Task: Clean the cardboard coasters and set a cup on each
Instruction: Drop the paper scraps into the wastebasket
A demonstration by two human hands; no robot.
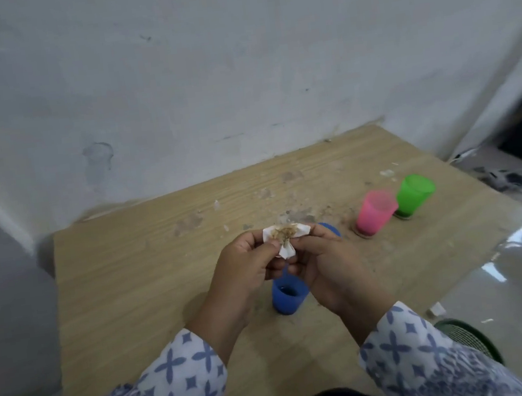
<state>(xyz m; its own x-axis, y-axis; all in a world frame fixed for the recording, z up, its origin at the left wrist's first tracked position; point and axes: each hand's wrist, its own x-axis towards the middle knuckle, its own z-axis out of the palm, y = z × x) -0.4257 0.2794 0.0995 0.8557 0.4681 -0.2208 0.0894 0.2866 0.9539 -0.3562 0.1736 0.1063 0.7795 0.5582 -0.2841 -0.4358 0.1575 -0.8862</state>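
Currently the left hand [248,265] and right hand [326,259] hold a soiled white tissue [285,236] up over the table [131,279]. The fingers [269,246] of both pinch its edges, likely bunching the brown dirt inward so none drops back. The pink cup [374,212] and green cup [413,194] stand at the right, each on a cardboard coaster [364,235], only its edge showing. The blue cup [288,296] stands just below the hands; whether there is a coaster under it cannot be told. Crumbs [300,206] litter the far table.
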